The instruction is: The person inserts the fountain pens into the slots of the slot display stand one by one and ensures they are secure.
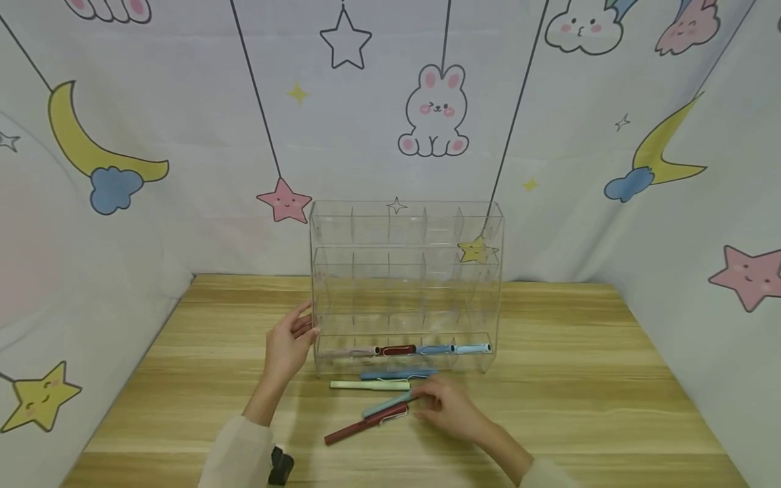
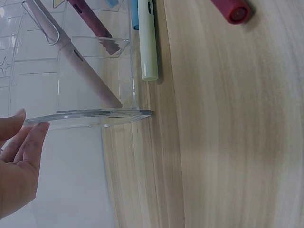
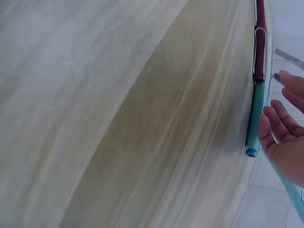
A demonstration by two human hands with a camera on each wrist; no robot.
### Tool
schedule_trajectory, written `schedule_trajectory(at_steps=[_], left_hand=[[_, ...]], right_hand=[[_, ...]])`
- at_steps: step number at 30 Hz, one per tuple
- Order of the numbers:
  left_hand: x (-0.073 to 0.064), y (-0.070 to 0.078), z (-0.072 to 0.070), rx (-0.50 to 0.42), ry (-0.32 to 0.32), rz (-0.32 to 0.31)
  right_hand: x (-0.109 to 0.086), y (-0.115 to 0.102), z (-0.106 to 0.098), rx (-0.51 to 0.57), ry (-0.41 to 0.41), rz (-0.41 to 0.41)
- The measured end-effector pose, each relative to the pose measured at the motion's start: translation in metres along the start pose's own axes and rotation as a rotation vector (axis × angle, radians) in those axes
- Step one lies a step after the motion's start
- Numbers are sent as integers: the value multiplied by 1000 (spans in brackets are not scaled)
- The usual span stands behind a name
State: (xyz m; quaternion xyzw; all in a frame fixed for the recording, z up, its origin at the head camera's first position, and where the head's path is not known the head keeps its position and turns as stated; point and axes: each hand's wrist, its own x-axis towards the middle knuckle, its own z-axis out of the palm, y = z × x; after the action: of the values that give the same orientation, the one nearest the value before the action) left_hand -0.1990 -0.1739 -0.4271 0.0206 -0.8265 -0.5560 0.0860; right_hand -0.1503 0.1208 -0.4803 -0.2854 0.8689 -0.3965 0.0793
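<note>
While the fingers of the right hand (image 1: 448,410) are loosely curved at one end of the teal pen (image 1: 387,404), it cannot be told whether that end is pinched or merely touched. By the left hand (image 1: 287,346), the left side panel (image 2: 90,114) of the clear rack (image 1: 403,247) is gripped between thumb and fingers; a firm hold without sideways push would be best, so that the rack is steadied rather than tipped.

The teal pen is laid on the table (image 1: 549,339), partly overlapped in the head view by the dark red pen (image 1: 366,424). It should be pinched around the barrel and raised straight up, lest its neighbour be rolled or dragged.

Farther out, the pale green pen (image 1: 366,385) and the blue pen (image 1: 390,374) are set before the rack and should be cleared with height. In the lowest tier, a mauve pen (image 2: 90,73), a racked red pen (image 1: 398,350), a racked blue pen (image 1: 436,349) and a light blue pen (image 1: 473,348) are lined up. Behind everything, a patterned cloth (image 1: 213,237) is hung.
</note>
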Motion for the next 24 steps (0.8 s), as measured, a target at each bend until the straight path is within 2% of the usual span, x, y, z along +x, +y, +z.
schedule_trajectory(at_steps=[12,24], left_hand=[[1,0,0,-12,-4,3],[1,-1,1,-25,4,-13]], right_hand=[[10,-8,18,-36,-40,-69],[6,-5,23,38,-65,-17]])
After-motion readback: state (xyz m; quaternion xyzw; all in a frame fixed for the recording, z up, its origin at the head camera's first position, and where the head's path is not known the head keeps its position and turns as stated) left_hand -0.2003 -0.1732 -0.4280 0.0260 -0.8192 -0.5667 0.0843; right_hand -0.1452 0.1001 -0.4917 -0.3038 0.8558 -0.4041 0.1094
